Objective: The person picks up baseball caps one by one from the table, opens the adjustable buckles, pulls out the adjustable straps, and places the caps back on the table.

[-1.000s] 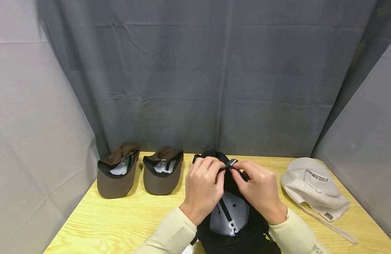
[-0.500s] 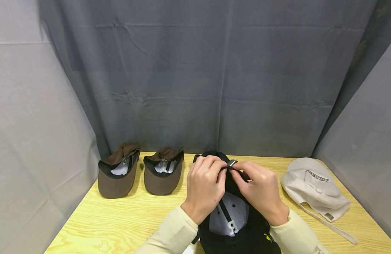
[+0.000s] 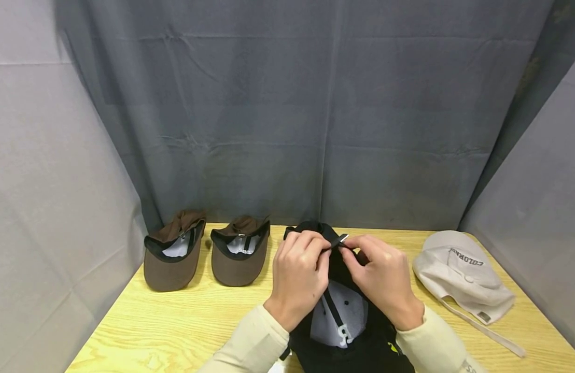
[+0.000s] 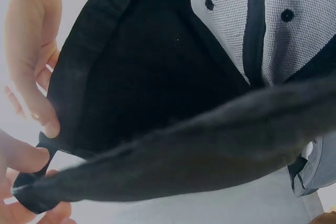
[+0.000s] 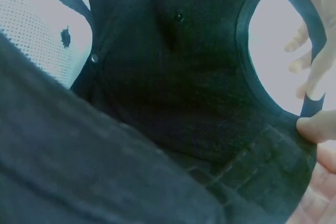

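A black baseball cap (image 3: 334,360) is upturned in the middle of the head view, its pale mesh lining (image 3: 352,311) and a white stitched emblem (image 3: 345,339) facing up. Both hands meet at the narrow back strap (image 3: 334,242). My left hand (image 3: 298,282) pinches the strap on the left. On the other side, my right hand (image 3: 384,280) pinches it beside a small shiny buckle (image 3: 344,238). In the right wrist view the strap (image 5: 304,3) arches over the cap's back opening, with fingertips gripping its lower end.
Two brown caps (image 3: 170,269) (image 3: 238,269) lie upturned side by side at the back left. A pale cap with dark lettering (image 3: 460,274) lies at the right, its loose strap (image 3: 492,336) trailing forward. Grey curtains (image 3: 287,114) close off the back of the wooden table (image 3: 175,331).
The hands have drawn together slightly, then eased apart again, with the strap and buckle tilting between the fingertips. The black cap has shifted very slightly; the other caps stay put.
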### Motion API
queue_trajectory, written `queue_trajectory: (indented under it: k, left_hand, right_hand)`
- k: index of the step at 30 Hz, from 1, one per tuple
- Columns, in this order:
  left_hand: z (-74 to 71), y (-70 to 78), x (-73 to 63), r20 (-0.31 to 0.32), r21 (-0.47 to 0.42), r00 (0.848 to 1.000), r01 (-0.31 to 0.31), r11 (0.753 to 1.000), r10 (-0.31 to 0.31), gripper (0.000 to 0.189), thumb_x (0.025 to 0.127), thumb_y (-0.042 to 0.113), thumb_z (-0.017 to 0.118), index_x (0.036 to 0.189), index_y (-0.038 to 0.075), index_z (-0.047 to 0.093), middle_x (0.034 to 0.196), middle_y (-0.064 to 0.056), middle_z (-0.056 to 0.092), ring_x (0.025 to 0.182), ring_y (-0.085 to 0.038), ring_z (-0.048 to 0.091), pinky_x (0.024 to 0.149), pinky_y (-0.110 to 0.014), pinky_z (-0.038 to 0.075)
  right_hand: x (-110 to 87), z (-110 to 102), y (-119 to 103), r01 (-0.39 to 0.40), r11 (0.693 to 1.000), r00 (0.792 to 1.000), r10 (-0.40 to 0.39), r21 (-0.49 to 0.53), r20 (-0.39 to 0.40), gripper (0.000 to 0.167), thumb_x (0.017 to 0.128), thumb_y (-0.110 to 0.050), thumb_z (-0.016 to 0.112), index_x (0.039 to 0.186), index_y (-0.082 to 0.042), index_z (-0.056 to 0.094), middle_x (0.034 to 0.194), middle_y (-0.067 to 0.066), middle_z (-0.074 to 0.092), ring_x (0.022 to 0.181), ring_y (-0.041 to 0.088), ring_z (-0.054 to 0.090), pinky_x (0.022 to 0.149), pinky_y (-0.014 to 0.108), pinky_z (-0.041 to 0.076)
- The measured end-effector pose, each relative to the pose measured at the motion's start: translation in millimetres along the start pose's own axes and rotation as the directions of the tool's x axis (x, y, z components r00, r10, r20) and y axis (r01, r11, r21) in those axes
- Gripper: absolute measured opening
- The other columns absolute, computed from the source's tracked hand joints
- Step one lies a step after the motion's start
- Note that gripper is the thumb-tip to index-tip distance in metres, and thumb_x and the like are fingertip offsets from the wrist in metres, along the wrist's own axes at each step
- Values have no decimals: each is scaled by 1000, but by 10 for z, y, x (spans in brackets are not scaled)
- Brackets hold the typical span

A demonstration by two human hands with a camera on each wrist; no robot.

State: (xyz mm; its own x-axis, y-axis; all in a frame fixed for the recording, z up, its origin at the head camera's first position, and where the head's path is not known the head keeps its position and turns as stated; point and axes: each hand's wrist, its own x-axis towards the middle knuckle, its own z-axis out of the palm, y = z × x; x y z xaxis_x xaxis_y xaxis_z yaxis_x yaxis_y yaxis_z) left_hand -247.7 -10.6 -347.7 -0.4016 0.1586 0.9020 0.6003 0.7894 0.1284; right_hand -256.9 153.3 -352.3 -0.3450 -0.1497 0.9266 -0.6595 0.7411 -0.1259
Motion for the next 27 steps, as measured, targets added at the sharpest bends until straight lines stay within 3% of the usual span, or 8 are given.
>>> queue_trajectory:
  k: [5, 21, 27]
  left_hand:
    - [0, 21, 5, 29, -5, 999, 18, 1000, -17, 5, 84, 15, 73, 89, 18, 73, 93, 6, 69, 84, -15, 61, 72, -28, 49]
    - [18, 38, -4, 36, 7, 999, -2, 1000, 1, 5, 85, 15, 73, 87, 18, 74, 91, 7, 70, 83, -14, 61, 72, -27, 50]
    - [-9, 15, -3, 22, 6, 1000, -22, 1000, 22, 5, 84, 15, 75, 85, 19, 75, 89, 7, 70, 82, -14, 60, 73, -27, 50]
  right_hand:
    - [6, -15, 7, 17, 1000, 1000, -17, 4, 7, 16, 68, -3, 79, 82, -10, 73, 71, 0, 71, 53, 9, 57, 52, 24, 46]
    - [-20, -54, -40, -8, 1000, 996, 8, 8, 84, 13, 72, -6, 78, 82, -10, 72, 75, 1, 72, 56, 9, 56, 54, 28, 46]
    - [-19, -46, 1, -43, 996, 993, 51, -82, 103, 14, 71, -4, 78, 83, -10, 73, 72, 1, 70, 53, 7, 55, 50, 24, 44]
